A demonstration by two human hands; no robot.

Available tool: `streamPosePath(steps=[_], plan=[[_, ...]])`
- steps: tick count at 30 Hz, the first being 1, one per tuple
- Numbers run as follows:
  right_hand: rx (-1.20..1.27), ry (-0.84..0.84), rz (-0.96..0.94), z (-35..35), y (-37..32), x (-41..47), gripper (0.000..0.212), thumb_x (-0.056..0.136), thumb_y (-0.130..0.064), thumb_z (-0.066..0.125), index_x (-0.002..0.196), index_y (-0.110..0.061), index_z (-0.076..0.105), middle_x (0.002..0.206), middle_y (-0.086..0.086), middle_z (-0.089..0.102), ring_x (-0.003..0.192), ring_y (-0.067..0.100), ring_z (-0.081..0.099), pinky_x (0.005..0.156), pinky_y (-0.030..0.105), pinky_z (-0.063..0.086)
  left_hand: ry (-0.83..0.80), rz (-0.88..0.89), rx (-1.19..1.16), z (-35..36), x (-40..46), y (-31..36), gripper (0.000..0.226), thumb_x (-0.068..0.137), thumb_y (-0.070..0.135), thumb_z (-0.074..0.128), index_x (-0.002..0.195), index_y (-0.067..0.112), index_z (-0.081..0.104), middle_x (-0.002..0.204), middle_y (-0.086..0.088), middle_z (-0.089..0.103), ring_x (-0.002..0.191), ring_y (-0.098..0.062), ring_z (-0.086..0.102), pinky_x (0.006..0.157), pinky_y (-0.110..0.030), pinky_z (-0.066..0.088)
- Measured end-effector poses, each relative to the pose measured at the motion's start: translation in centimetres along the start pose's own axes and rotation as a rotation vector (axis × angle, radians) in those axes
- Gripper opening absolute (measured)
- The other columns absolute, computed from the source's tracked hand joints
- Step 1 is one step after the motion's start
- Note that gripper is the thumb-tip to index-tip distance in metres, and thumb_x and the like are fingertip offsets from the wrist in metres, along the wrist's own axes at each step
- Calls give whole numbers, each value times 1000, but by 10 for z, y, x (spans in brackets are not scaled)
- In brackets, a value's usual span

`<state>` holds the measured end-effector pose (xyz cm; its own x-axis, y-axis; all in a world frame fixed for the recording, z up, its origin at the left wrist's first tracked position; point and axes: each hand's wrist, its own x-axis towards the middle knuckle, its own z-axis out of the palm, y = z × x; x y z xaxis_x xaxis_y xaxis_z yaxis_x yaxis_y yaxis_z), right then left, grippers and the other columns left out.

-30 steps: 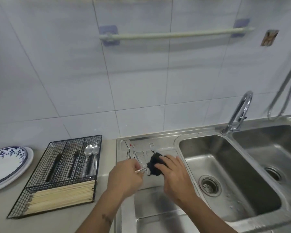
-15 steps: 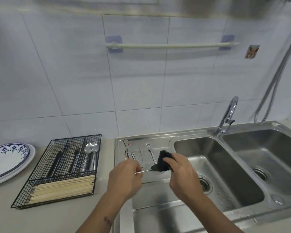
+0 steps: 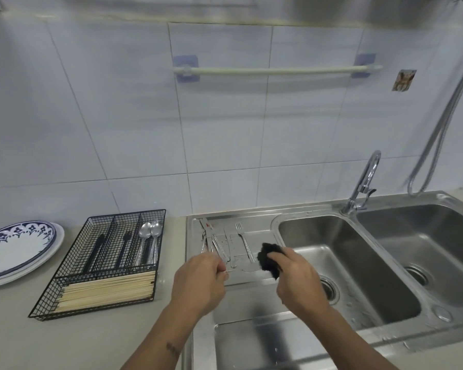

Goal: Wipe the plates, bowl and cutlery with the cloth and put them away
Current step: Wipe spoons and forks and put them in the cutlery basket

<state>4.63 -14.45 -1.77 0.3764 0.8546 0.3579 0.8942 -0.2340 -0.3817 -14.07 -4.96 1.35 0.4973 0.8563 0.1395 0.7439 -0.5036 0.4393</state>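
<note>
Here, a person stands at a steel sink (image 3: 345, 265), seen from above. Just left of the sink basin, over the ribbed draining board (image 3: 254, 228), both hands work on one piece of cutlery. The left hand (image 3: 198, 283) has its grip clenched around the thin handle of what looks like a spoon (image 3: 245, 268); its blurred bowl points toward the basin. The right hand (image 3: 298, 279) has its grip grasping a dark cloth (image 3: 269, 259), bunched at the spoon's bowl end.

More cutlery lies on the draining board beyond the hands: a fork (image 3: 242, 239) and several other metal pieces (image 3: 211, 239), loosely fanned. Farther left of the sink, on the pale surface (image 3: 64, 340), sits a black wire tray (image 3: 102, 260) holding spoons (image 3: 150, 236), dark-handled utensils and a bundle of chopsticks (image 3: 107, 289). Farthest left are stacked plates (image 3: 14, 249) with a blue pattern.

The spoon is probably light, rigid and slippery if wet, so holding the handle end firmly seems sensible. The cloth is soft and moulds around it. The plates would be heavier and breakable; take them by the rim with both hands.
</note>
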Motion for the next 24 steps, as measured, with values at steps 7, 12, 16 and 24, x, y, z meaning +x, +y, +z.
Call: streamPosePath(steps=[7,12,16,24], plan=[[5,48,-159,-10,-31,-2,49,65,2,70,110,-19,68,112,-3,64,96,21,61,67,35,57,-92,-35,-35,6,4,-2,12,94,34,62,95,31,73,96,13,68,85,-8,61,74,-25,49],[-10,23,-64,1,-23,-4,52,62,2,74,108,-22,70,110,-6,65,99,20,62,65,30,55,-128,-54,-117,8,5,-2,12,94,34,62,92,31,74,88,14,69,80,-6,62,74,-27,50],[-5,24,-211,-3,-28,-10,50,63,2,75,109,-18,70,113,-3,64,104,19,59,70,28,56,-142,-55,-261,12,2,0,10,91,39,64,90,34,72,79,13,69,75,-7,63,70,-28,52],[43,34,-178,0,-15,-11,50,67,2,71,113,-18,68,114,-3,64,103,20,59,72,32,58,-144,-17,-310,13,0,-3,6,90,41,66,89,38,71,73,17,66,71,-3,59,64,-25,45]])
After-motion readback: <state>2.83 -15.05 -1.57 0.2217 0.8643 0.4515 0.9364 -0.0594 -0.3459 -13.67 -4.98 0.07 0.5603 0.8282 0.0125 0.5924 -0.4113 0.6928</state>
